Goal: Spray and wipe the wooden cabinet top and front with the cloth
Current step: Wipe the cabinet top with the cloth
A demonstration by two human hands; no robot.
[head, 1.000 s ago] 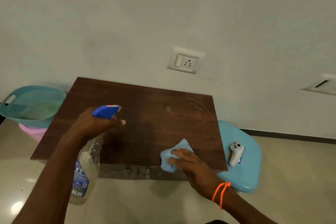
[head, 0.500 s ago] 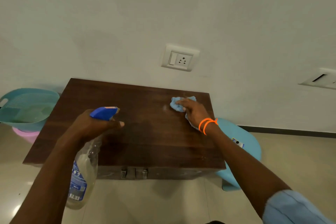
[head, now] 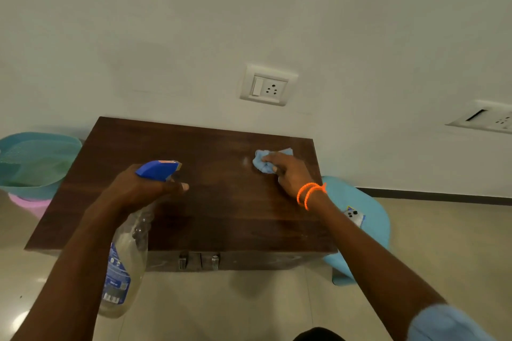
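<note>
Wiping the wooden cabinet top [head: 210, 202]

The right hand [head: 291, 174] presses a bunched blue cloth [head: 261, 161] near the far right corner; the left hand [head: 138, 188] grips a seemingly part-full spray bottle [head: 123, 263].

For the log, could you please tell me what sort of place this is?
Probably a room in a home: a low wooden cabinet against a plain wall with a switch socket, a tiled floor, and plastic tubs beside it.
</note>
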